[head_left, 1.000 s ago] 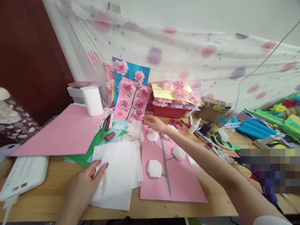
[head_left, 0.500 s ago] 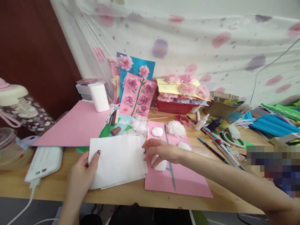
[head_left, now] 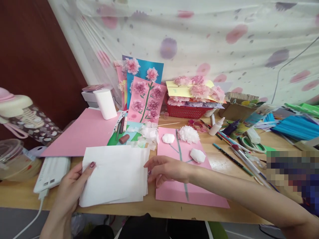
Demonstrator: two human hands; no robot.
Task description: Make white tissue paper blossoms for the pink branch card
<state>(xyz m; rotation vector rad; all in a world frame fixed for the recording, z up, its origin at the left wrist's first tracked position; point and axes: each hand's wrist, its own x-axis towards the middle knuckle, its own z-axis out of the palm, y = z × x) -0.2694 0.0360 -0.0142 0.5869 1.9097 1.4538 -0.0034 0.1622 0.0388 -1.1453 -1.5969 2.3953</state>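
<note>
My left hand [head_left: 69,190] pinches the left edge of a small stack of white tissue paper [head_left: 113,176], thumb on top and fingers beneath. The sheets lie slightly out of line, their right ends fanned. At that right end is my right hand [head_left: 171,168], fingers stretched and slightly curved, close to or touching the paper's edge. My right forearm crosses a pink card [head_left: 204,196] with a painted green-grey stem. On the card sit a fluffy white paper flower [head_left: 188,134] and flat white paper pieces, one at upper left [head_left: 168,138] and one at right [head_left: 198,155].
Behind stand a pink flower card [head_left: 147,99] and a red basket [head_left: 185,112] of paper flowers. White scraps [head_left: 149,131] and a brown cap-like piece [head_left: 124,138] lie nearby. At right are a glue bottle [head_left: 216,126] and brushes; at left, a power strip [head_left: 52,172].
My left hand has drawn the tissue stack left and a little toward me. My right hand has shifted slightly left, and the sheets' right ends now look more fanned.
</note>
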